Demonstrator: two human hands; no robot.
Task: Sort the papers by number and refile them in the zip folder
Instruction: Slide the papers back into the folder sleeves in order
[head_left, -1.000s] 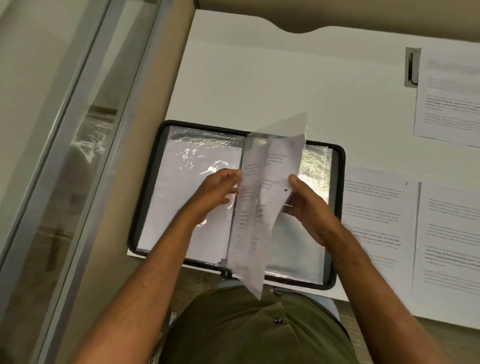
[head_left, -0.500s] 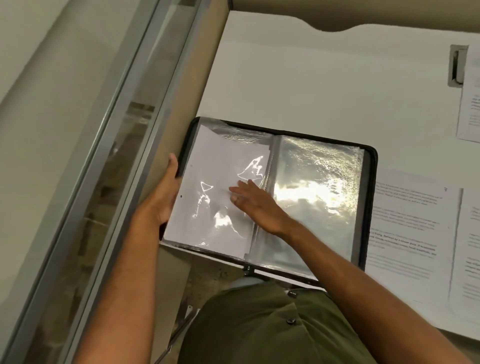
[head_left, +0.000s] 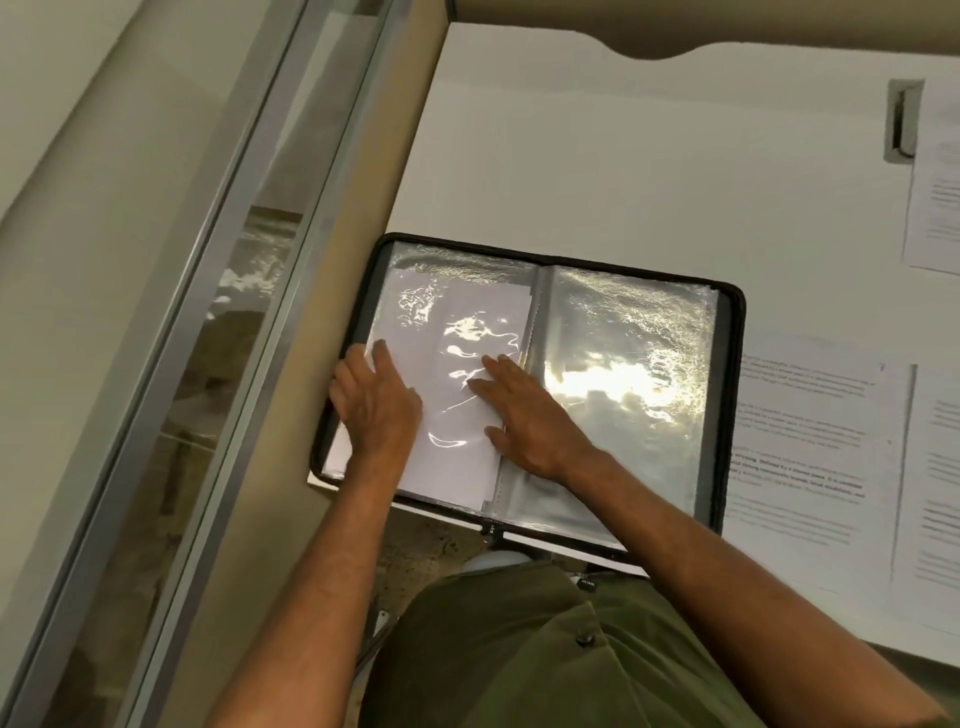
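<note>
on the white desk (head_left: 649, 171), at its near left corner, the zip folder (head_left: 730, 415) lies open and flat, its black zippered rim framing two spreads of clear plastic sleeves. the left-hand sleeve (head_left: 467, 332) holds white sheets, at least two it seems, though glare on the plastic makes the count unsure; their printed sides cannot be read from here. the right-hand sleeve (head_left: 628, 374) looks shiny and see-through, with strong reflections across its middle. the left hand (head_left: 376, 405) rests flat on the outer part of the left sleeve, fingers straight and slightly apart, fingertips pointing away from the person. the right hand (head_left: 524, 410) lies palm down across the folder's spine, fingers straight and a little spread, pressing the inner part of the same filled sleeve. to the right of the folder, printed papers (head_left: 800, 441) lie flat on the desk just beside its rim, and one more sheet (head_left: 935, 182) sits farther back at the right edge. compared with half a second ago, the left hand has come off the folder's outer edge, where it gripped the rim, and now lies on top of the page, while the right hand has stayed on the sleeve near the spine.
</note>
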